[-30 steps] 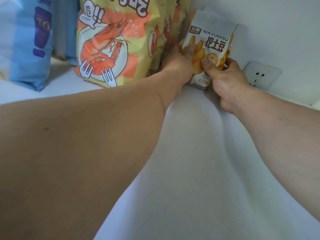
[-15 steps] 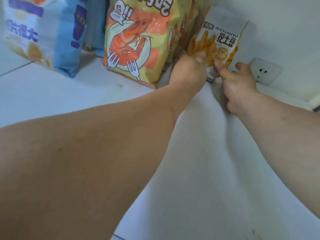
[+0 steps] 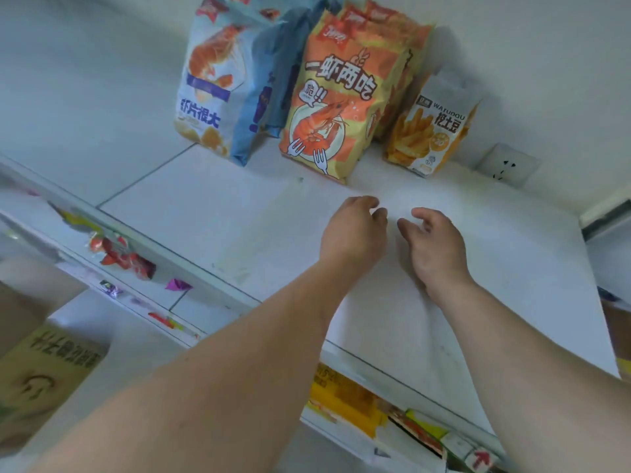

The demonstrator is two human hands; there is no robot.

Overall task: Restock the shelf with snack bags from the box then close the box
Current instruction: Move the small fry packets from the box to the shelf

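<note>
— White laminate shelf [image 3: 239, 213] is being looked down on from above, with a white wall behind it. What is being seen nearest the camera?

— Two bare forearms are being held out over the shelf. Below its front edge, lower racks with blurred bright wrappers are being glimpsed, and at the far left a brown cardboard box [image 3: 44, 373] with dark printed characters is being shown, well below and to the left of both hands.

— How are the hands being held?

— The left hand [image 3: 353, 230] and the right hand [image 3: 432, 242] are being held side by side above the bare board, fingers loosely curled, nothing being gripped by either.

— And beyond them?

— Snack bags are being stood upright against the wall: a small white and orange potato-stick bag [image 3: 432, 129] nearest the right hand, just left of a white wall socket [image 3: 505, 163]; then a tall yellow and orange shrimp-cracker bag [image 3: 336, 104], with more like it behind; then a blue and white shrimp-chip bag [image 3: 218, 83] farthest left.

— Which relation is being judged decisive?

— The placing looks finished, so another bag is probably being wanted from the box. It is lying down and leftward, so the left hand is being judged the nearer. Whether bags remain in it cannot be told.
</note>
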